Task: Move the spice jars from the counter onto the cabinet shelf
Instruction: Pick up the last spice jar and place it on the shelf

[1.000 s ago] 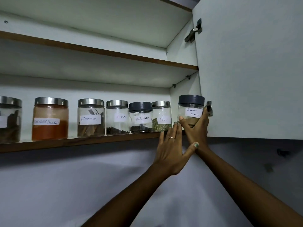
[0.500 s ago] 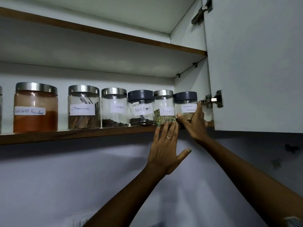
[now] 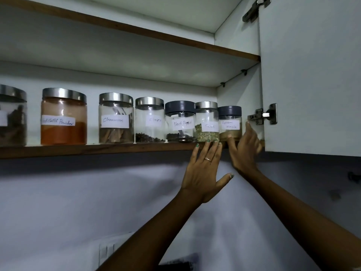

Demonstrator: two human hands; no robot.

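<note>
Several labelled spice jars stand in a row on the wooden-edged cabinet shelf (image 3: 97, 150). The grey-lidded garam masala jar (image 3: 230, 114) stands at the right end, beside the fennel jar (image 3: 206, 118) and the black pepper jar (image 3: 179, 122). My right hand (image 3: 244, 151) is at that last jar, thumb at its front base and index finger along its right side, fingers loose and blurred. My left hand (image 3: 205, 173) is flat and open, its fingertips against the shelf edge below the fennel jar.
Further left stand the cloves jar (image 3: 149, 120), cinnamon jar (image 3: 116, 118), red chilli powder jar (image 3: 63, 118) and a cut-off jar (image 3: 12, 118). The open cabinet door (image 3: 312, 75) with its hinge (image 3: 262, 115) is right of my hand. An upper shelf (image 3: 136, 30) runs above.
The garam masala jar went from held in front of the shelf to standing at the row's right end. My right hand's grip has loosened. The left hand stays at the shelf edge.
</note>
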